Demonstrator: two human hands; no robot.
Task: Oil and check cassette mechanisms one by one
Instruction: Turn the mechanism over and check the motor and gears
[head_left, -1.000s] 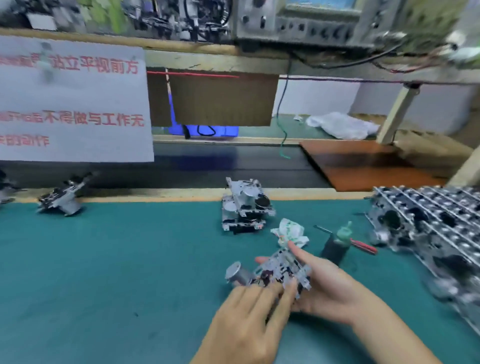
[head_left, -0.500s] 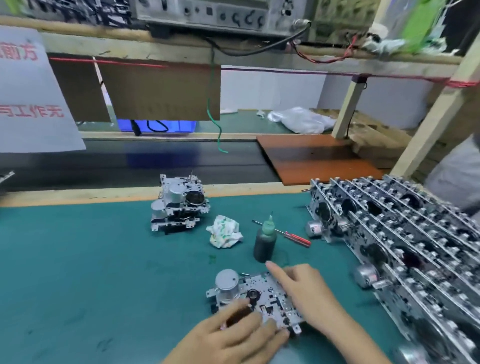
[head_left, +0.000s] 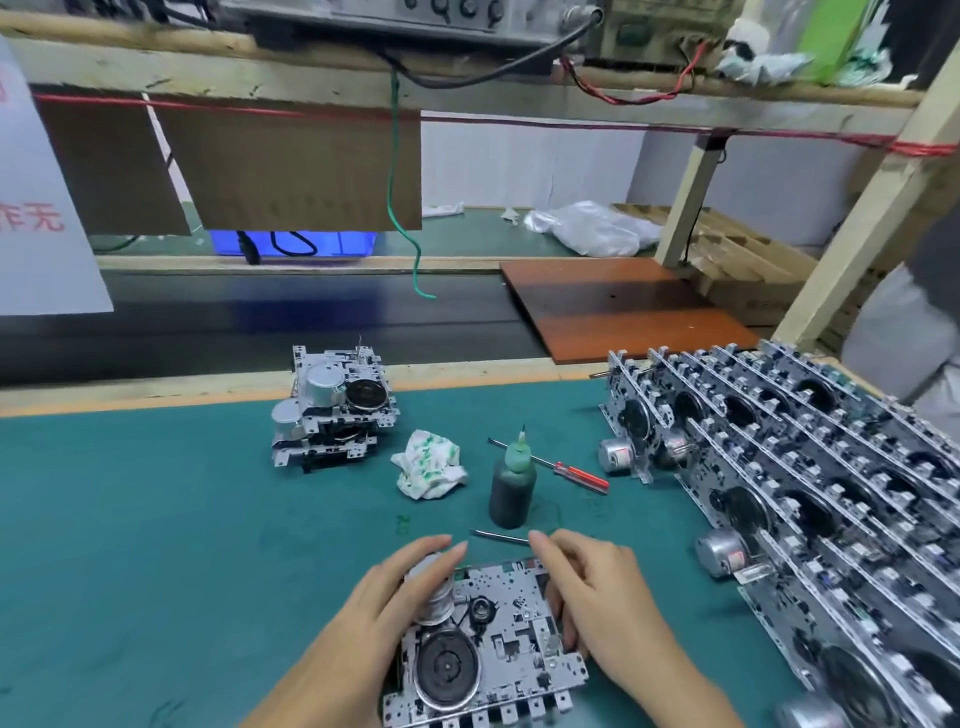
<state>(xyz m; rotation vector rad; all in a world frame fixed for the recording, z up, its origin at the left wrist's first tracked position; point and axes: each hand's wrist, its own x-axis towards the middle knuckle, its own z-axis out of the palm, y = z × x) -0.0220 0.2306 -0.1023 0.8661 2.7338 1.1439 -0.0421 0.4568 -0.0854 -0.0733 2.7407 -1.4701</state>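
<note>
Silver cassette mechanism (head_left: 488, 639) flat on green mat, flywheel up, dark oil bottle (head_left: 511, 491) upright beyond

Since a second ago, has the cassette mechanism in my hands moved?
Yes. The cassette mechanism has come nearer you, away from the crumpled cloth and the oil bottle on the mat.
</note>
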